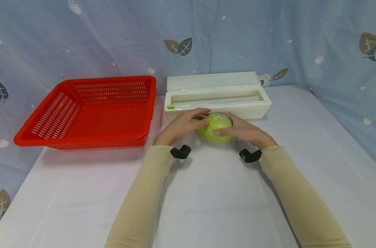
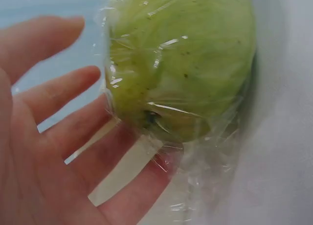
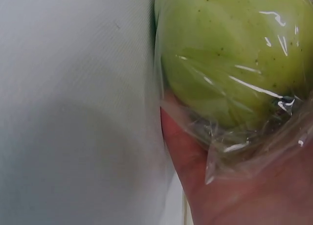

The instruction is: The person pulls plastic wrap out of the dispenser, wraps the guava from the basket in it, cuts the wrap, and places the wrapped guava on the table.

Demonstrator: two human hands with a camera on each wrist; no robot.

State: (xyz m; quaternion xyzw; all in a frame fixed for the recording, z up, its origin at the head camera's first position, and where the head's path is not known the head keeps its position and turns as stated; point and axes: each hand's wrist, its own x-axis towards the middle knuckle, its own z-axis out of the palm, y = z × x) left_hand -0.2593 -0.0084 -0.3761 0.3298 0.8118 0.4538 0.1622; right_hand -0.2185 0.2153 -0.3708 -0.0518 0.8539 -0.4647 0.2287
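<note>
A round yellow-green fruit [image 1: 216, 123], wrapped in clear cling film, rests on the white table between both hands. Dark specks and a small dark stem spot show on its skin [image 2: 186, 63]. At its left is the left hand [image 1: 188, 123], fingers spread and mostly straight; in the left wrist view some fingertips touch the film, while the thumb stands apart. The right hand [image 1: 244, 130] holds the fruit's right side, thumb across the front and fingers partly hidden behind. Loose film bunches against the right palm [image 3: 249, 186].
Just behind the hands stands a white cling film box [image 1: 253, 111], lid [image 1: 212, 80] raised, with a white roll [image 1: 215, 102] inside and a green slider [image 1: 171, 106] on its edge. A red slotted basket [image 1: 82, 143] sits to the left. A blue patterned curtain [image 1: 231, 38] hangs behind.
</note>
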